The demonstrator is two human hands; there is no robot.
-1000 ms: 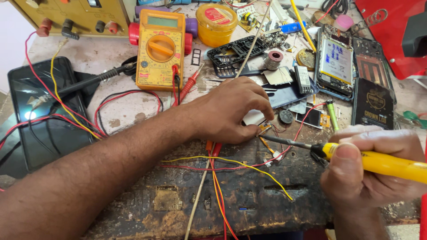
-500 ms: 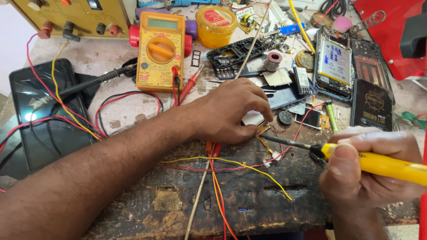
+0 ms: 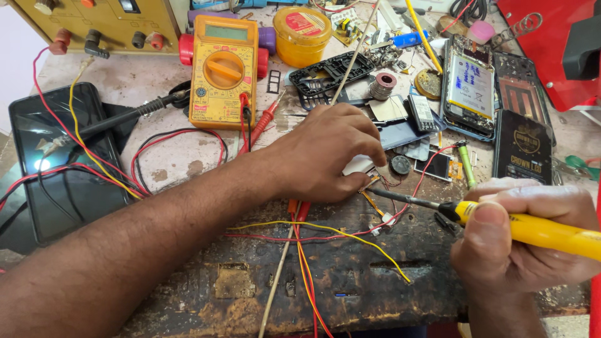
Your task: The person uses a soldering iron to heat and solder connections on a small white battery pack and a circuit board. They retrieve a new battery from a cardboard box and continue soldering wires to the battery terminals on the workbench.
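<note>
Your right hand point(image 3: 523, 244) grips one yellow-handled soldering iron point(image 3: 501, 222). Your left hand point(image 3: 325, 153) pinches one small white component point(image 3: 358, 165) in closed fingers. One orange multimeter point(image 3: 222, 72), two phone screens nearby.

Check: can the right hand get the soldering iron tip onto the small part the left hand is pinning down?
Probably yes. The right hand holds the yellow soldering iron, its tip right beside the small part at the left hand fingertips. Only thin loose wires lie nearby; nothing blocks it.
</note>
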